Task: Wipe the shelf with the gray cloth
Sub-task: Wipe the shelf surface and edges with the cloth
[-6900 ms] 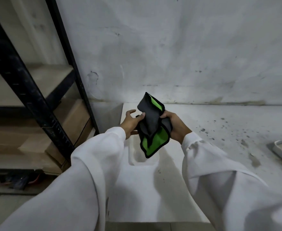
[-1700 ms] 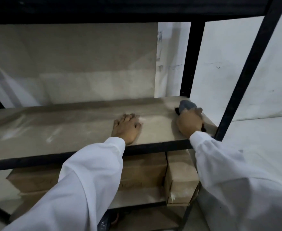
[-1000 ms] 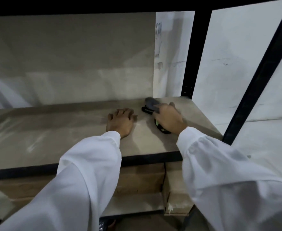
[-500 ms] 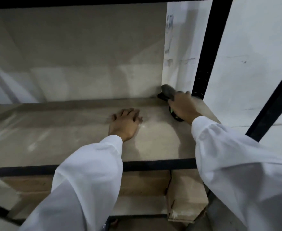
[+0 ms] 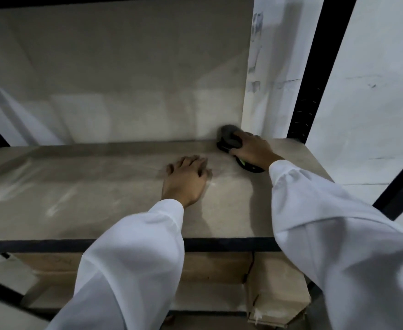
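Both my hands are on one shelf (image 5: 88,198). My right hand (image 5: 255,151) presses the single gray cloth (image 5: 229,138) into the shelf's far right corner, fingers curled over it and holding it, a green edge showing beneath my wrist. My left hand (image 5: 186,179) lies flat mid-shelf, fingers loosely spread, holding nothing. Under the shelf I count two cardboard boxes (image 5: 276,287).

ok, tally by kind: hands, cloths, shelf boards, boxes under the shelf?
Hands: 2, left hand, right hand
Cloths: 1, gray cloth
Shelf boards: 1, shelf
Cardboard boxes below: 2, wide box, small box
Total: 6
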